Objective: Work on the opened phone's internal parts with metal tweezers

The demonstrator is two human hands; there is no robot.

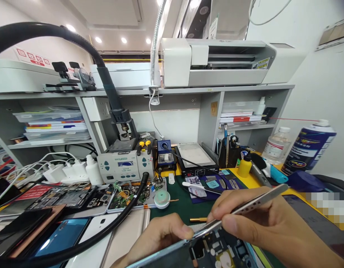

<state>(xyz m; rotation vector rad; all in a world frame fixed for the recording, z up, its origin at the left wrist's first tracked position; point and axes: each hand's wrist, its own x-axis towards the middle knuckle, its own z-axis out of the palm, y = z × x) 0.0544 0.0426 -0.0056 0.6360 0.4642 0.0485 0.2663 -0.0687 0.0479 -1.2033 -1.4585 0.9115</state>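
Observation:
An opened phone with bare inner parts lies tilted at the bottom of the view. My left hand is closed on its edge, the thumb pressed on the upper rim. Steel tweezers are pinched between the thumb and fingers of my right hand. Their tip reaches the phone's top edge, close to my left thumb; whether it grips a part there I cannot tell. Just behind the phone a brass-coloured rod lies on the green mat.
A hot air station stands behind, its black hose arching across the left. Several phones lie at left, beside a tray of circuit boards. A solder wick reel, a white brush and a spray can are around.

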